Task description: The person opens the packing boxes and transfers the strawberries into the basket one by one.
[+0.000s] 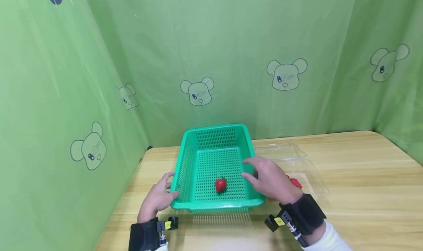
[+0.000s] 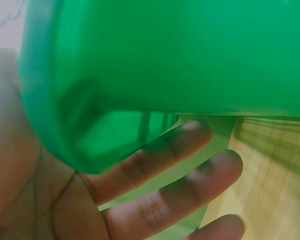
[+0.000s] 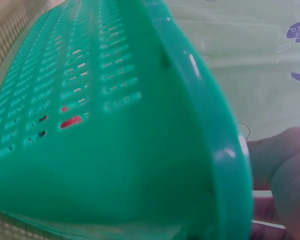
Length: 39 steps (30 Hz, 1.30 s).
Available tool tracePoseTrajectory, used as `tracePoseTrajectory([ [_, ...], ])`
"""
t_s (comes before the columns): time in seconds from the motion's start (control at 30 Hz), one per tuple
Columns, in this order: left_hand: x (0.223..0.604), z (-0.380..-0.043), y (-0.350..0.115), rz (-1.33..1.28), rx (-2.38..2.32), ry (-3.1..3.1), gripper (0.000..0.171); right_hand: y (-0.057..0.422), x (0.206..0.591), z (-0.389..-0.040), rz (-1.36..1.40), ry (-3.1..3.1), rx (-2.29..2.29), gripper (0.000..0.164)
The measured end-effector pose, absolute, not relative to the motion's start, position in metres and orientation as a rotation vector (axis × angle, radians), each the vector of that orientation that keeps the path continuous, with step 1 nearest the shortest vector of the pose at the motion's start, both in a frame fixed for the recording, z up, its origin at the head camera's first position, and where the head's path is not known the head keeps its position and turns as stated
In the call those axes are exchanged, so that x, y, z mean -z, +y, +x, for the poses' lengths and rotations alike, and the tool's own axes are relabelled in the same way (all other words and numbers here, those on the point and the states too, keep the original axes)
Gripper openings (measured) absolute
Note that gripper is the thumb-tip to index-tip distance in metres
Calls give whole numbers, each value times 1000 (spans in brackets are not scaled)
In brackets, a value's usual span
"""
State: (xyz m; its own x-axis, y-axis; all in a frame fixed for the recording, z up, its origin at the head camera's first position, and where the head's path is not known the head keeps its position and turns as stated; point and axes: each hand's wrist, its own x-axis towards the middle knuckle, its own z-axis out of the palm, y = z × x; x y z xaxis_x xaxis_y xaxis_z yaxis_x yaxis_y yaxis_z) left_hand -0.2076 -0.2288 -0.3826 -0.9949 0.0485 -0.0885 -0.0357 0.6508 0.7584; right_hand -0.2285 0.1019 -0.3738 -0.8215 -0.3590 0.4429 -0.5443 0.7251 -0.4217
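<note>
Evidently, from where I stand, left to right:

Left hand [image 1: 158, 196]: one, fingers loosely extended and spread, thumb at the near corner of the basket rim; in contact, without a firm grasp. Risk: a careless upward push here could tip the corner.

Basket [image 1: 217, 204], green, slotted: one, between the two hands. Whether its base sits flat on the desk [image 1: 367, 177], I cannot tell. Risk: if one side were raised, it could slide away from the loosely placed left hand.

Strawberry [image 1: 220, 185], red: one, on the basket floor, left of the right hand and slightly below its thumb. Risk: rolling, should the basket tilt; bruising against the wall.

Right hand [image 1: 269, 179]: one, thumb and forefinger well parted over the right rim, nothing visible in them. Risk: a low sweep could jolt the rim.

Further strawberries [image 1: 296, 183]: partly hidden behind the right wrist; count uncertain.

Clear container [image 1: 297, 165]: beyond and right of the right hand. Risk: light-looking, probably easily nudged by the wrist.
</note>
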Motion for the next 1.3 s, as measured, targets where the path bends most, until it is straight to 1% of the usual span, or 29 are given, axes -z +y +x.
tracePoseTrajectory([
  [0.33,384,-208,-228,-6,-1286,2755,68,116,369,-228,651,-2594,-823,38],
  [0.67,382,-207,-228,-23,-1254,2759,68,136,368,-228,533,-2684,-854,43],
  [1.3,381,-205,-227,-19,-1262,2750,68,170,385,-233,496,-2712,-713,37],
])
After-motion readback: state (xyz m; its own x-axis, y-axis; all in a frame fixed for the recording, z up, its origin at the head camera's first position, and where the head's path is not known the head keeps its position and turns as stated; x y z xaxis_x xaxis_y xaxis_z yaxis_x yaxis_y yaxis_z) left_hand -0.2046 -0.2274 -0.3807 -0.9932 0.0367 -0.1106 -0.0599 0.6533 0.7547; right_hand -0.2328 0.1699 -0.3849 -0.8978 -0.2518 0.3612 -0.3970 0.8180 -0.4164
